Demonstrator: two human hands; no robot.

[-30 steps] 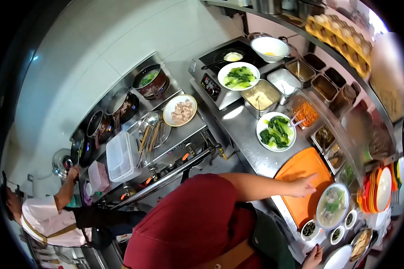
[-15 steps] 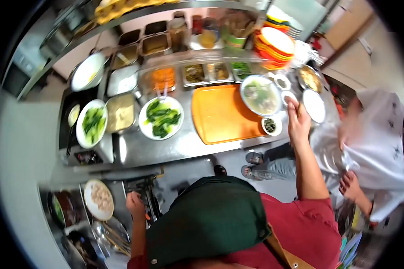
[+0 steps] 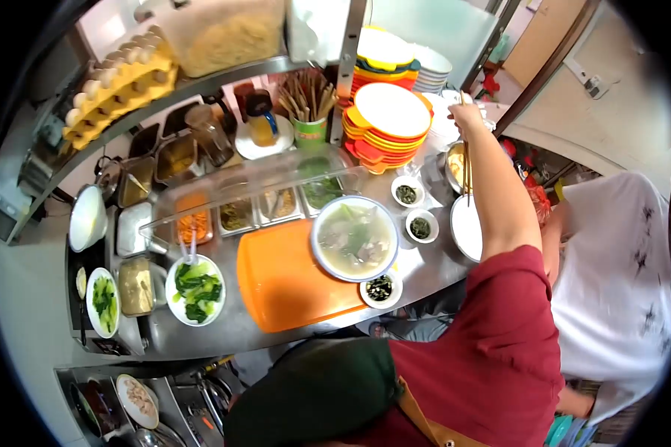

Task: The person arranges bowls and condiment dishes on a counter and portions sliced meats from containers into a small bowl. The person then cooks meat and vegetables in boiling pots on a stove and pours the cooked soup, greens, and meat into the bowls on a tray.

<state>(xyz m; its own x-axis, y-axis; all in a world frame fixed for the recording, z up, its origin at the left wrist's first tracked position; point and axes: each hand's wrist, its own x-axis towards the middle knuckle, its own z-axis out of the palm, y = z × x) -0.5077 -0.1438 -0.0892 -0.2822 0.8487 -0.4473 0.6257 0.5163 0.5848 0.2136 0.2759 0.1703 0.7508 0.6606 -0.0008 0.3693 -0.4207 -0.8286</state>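
Note:
My right hand reaches to the far right of the counter, its fingers closed round a pair of chopsticks. Beside it is a metal bowl of yellowish food, partly covered by my forearm. A white dish lies nearer, below the chopstick ends. To the left, a large bowl of soup with greens rests partly on an orange tray. One small bowl of dark bits touches the tray's right corner. My left hand does not show.
Stacked orange-rimmed dishes rise behind the small bowls. Bowls of greens stand at left, below trays of toppings. A shelf holds an egg carton. A person in a white top stands close on my right.
My right hand has moved from above the white dish to farther back on the counter. The view has turned right, and my left hand has left it.

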